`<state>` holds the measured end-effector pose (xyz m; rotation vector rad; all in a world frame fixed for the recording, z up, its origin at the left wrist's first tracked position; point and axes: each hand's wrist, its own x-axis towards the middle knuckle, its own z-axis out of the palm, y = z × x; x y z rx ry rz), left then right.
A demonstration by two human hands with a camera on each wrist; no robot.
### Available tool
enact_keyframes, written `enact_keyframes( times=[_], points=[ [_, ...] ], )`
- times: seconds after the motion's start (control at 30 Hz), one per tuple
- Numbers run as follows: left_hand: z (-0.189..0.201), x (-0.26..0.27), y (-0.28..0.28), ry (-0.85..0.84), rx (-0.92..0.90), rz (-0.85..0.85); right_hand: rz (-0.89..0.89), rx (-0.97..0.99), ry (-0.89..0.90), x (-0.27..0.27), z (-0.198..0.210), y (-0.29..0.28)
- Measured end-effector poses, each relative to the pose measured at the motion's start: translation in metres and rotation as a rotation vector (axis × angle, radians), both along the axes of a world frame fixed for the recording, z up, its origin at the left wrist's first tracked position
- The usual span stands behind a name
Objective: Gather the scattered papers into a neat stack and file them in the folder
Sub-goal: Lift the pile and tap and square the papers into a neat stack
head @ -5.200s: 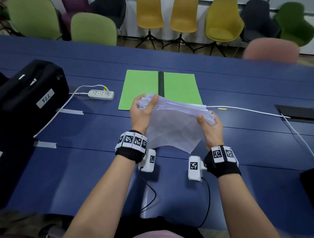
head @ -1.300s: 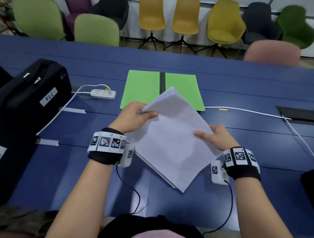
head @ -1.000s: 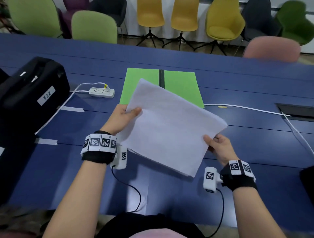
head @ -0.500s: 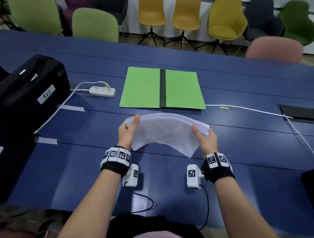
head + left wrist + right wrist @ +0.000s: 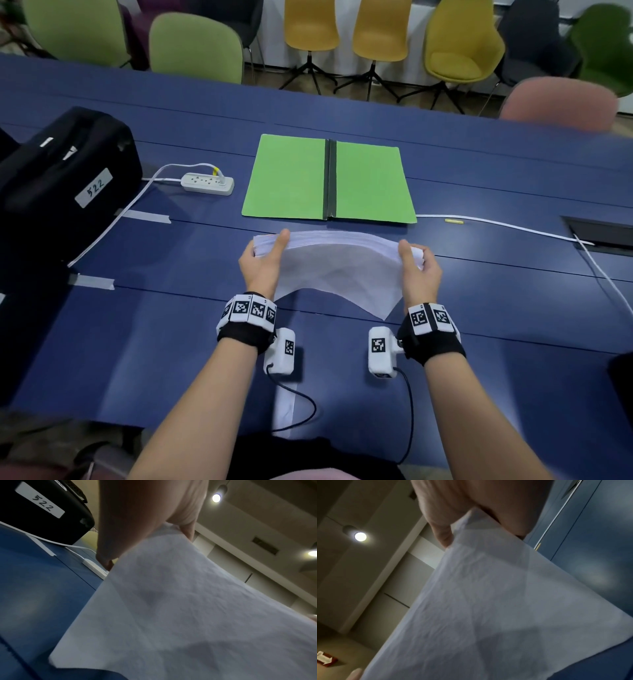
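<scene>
Blue surface (image 5: 479,308) carries an open green folder (image 5: 287,178); colourful chairs (image 5: 462,41) stand behind. Both hands' fingers (image 5: 281,240) hold the paper stack (image 5: 339,263).

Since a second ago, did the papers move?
Yes. The papers came down and toward the person, off the green folder, and now hang on edge between the left hand and right hand.
</scene>
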<state>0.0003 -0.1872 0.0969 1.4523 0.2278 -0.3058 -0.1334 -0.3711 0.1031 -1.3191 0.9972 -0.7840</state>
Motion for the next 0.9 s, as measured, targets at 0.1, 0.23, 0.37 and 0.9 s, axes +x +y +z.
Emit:
enact_keyframes(
  times=[0.1, 0.23, 0.37, 0.9],
  points=[
    [-0.002, 0.004, 0.0, 0.026, 0.014, 0.006, -0.014, 0.0, -0.015, -0.003, -0.005, -0.004],
    [0.001, 0.007, 0.0, -0.023, 0.033, -0.002, -0.017, -0.029, -0.024, -0.003, -0.008, -0.003],
    [-0.004, 0.012, 0.0, 0.045, 0.023, 0.003, -0.046, 0.001, -0.006, -0.002, -0.012, -0.003],
    [-0.006, 0.011, 0.002, 0.105, 0.016, -0.092, -0.033, -0.12, -0.064, -0.008, -0.013, -0.007]
  ],
)
